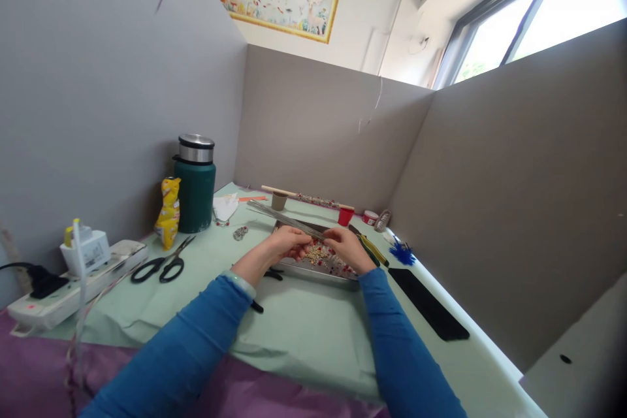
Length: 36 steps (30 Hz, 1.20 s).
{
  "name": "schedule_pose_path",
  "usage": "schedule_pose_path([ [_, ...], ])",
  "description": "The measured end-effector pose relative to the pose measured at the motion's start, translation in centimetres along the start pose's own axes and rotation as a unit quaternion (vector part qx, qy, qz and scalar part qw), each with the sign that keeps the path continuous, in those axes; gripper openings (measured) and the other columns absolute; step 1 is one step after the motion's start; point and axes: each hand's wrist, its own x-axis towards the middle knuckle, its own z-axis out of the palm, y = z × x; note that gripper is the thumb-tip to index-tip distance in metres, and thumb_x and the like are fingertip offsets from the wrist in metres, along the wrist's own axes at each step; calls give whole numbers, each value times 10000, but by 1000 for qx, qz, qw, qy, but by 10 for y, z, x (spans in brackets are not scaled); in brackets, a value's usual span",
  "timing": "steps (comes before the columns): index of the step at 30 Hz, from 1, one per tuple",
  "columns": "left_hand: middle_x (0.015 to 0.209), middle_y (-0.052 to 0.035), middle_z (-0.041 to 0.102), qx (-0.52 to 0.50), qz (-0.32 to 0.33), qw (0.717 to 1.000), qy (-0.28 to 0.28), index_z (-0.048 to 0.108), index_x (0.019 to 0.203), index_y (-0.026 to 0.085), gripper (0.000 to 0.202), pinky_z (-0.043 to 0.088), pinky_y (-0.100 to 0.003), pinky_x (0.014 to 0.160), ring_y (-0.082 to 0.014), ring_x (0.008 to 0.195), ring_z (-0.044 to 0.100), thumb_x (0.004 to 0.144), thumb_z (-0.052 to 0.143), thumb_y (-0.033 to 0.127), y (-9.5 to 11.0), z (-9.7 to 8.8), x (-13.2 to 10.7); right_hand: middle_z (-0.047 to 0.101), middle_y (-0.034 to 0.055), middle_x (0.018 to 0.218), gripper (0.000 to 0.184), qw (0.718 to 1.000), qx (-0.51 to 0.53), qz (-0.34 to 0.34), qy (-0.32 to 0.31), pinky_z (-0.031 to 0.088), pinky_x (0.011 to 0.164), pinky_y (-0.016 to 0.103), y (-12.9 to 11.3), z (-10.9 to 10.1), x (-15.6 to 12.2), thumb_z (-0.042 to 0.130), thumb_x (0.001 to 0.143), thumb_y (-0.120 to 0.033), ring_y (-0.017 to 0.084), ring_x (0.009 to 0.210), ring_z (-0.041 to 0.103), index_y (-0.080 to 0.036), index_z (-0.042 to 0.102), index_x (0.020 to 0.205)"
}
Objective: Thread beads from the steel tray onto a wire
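Both my hands meet over a shallow metal tray (298, 269) of small mixed beads on a pale green mat. My left hand (287, 243) is closed in a pinch around the near end of a bundle of thin silvery wires (284, 217) that slants up and to the left. My right hand (349, 248) is closed too, its fingertips pinched at the same end of the wires, right above the beads (321, 253). What the right fingertips hold is too small to make out. Blue sleeves cover both forearms.
Black scissors (161, 268) lie at left, by a power strip (59, 294), a yellow packet (169, 212) and a green flask (194, 184). Behind the tray are a small brown cup (279, 200), a red cup (345, 215), pliers (373, 249). A black strip (428, 304) lies right. Partition walls enclose the desk.
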Motion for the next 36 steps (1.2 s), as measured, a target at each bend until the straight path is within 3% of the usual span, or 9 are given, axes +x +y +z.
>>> schedule_pose_path([
  [3, 637, -41, 599, -11, -22, 1000, 16, 588, 707, 113, 298, 400, -226, 491, -84, 494, 518, 628, 694, 379, -4, -2, 6, 656, 37, 765, 116, 986, -155, 40, -38, 366, 561, 211, 11, -4, -1, 577, 691, -204, 124, 642, 556, -175, 676, 744],
  [6, 645, -38, 605, -21, -27, 999, 15, 584, 722, 114, 326, 397, -225, 476, -83, 485, 521, 614, 710, 394, -5, -2, 8, 647, 34, 672, 48, 978, -190, 52, -69, 334, 530, 220, 14, -2, -3, 633, 635, -195, 135, 610, 550, -178, 677, 641],
  [15, 628, -37, 602, -22, -23, 999, 15, 578, 703, 110, 303, 400, -227, 464, -92, 486, 536, 627, 711, 371, -3, 0, 5, 673, 78, 760, 109, 959, -267, 52, -81, 341, 555, 242, 10, 14, 0, 592, 671, -220, 185, 689, 594, -189, 693, 695],
  [23, 604, -27, 595, -14, -26, 999, 17, 574, 686, 117, 304, 399, -225, 466, -90, 485, 529, 619, 714, 379, -2, 1, 4, 679, 81, 770, 116, 954, -280, 46, -93, 357, 563, 234, 7, 13, 1, 583, 691, -241, 182, 702, 603, -187, 687, 694],
  [30, 637, -35, 603, -24, -20, 999, 12, 576, 696, 112, 311, 400, -232, 461, -93, 484, 535, 623, 713, 381, -5, -1, 8, 647, 89, 674, 145, 959, -261, 45, -100, 334, 525, 238, 5, 18, 3, 643, 620, -306, 178, 628, 572, -163, 658, 638],
  [36, 642, -29, 602, -26, -9, 1000, 6, 585, 733, 124, 319, 421, -238, 484, -93, 492, 542, 638, 701, 405, -9, -4, 9, 603, 36, 584, 183, 977, -195, 35, -82, 291, 467, 212, 13, 5, 1, 521, 710, -254, 109, 524, 502, -145, 632, 615],
])
